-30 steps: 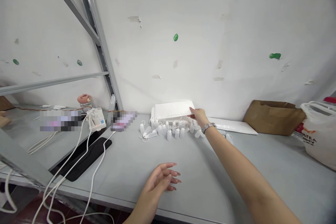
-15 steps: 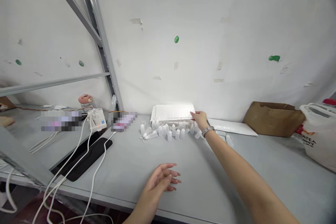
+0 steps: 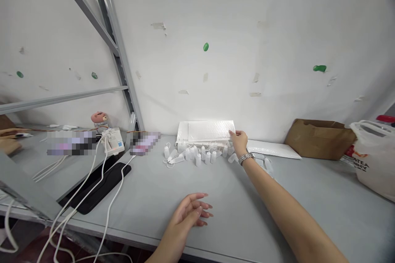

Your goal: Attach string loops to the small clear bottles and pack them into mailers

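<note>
My right hand [image 3: 239, 141], with a metal watch on its wrist, pinches the right edge of a white bubble mailer [image 3: 211, 130]. That mailer lies over a stack of similar white mailers [image 3: 182, 131] against the wall. In front of the stack, several small white squeeze bottles [image 3: 198, 160] with looped caps stand or lie in a cluster. My left hand [image 3: 191, 211] hovers near the front of the grey table [image 3: 148, 197], fingers apart and holding nothing. Another white mailer [image 3: 273, 149] lies flat to the right, partly behind my right wrist.
A brown cardboard box [image 3: 319, 139] and a white plastic bag [image 3: 373, 160] stand at the right. On the left are a power strip [image 3: 112, 141], white cables [image 3: 108, 209], a black case [image 3: 103, 187] and a metal shelf post [image 3: 125, 61]. Another person's hand [image 3: 9, 141] shows at far left.
My right hand has slid the top mailer to the right across the stack. My left hand has stayed nearly in place. A person's hand at far left has come further into view.
</note>
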### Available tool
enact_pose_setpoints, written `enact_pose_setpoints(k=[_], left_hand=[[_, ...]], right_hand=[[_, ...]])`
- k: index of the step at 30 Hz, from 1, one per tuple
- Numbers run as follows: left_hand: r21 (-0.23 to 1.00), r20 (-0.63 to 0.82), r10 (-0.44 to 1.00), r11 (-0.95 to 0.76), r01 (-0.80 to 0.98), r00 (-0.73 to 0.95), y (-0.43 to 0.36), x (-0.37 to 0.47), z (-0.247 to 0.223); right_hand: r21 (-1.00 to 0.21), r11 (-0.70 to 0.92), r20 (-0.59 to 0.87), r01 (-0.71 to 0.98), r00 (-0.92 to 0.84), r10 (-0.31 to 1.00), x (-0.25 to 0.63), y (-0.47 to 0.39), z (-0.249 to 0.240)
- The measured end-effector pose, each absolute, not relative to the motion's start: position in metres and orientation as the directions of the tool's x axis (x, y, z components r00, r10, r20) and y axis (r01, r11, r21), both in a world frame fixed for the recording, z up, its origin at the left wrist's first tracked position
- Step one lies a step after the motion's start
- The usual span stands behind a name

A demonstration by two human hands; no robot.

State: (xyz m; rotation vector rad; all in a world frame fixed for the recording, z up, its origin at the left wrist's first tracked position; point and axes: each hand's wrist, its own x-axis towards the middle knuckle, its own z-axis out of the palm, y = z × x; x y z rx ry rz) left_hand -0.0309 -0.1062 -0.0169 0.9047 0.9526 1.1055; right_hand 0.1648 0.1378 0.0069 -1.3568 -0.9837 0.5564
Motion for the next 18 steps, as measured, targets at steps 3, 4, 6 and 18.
enact_pose_setpoints(k=[3,4,6,18], left_hand=[[0.925,-0.162,0.977,0.199,-0.322,0.138,-0.106,-0.03,-0.02],[0.922,-0.161,0.979,0.196,-0.333,0.128,-0.106,-0.029,-0.021],[0.911,-0.16,0.979,0.196,-0.364,0.126,-0.105,-0.029,-0.021],[0.681,-0.201,0.973,0.219,-0.699,0.11,-0.102,-0.053,0.019]], right_hand=[[-0.965,0.226,0.26,0.13,0.549,0.795,0.164,0.133,0.009],[-0.962,0.25,0.266,0.108,0.567,0.78,0.163,0.13,0.012],[-0.947,0.312,0.294,0.077,0.599,0.745,0.16,0.12,0.021],[0.489,0.871,0.578,-0.052,-0.729,-0.368,0.164,-0.076,0.043]])
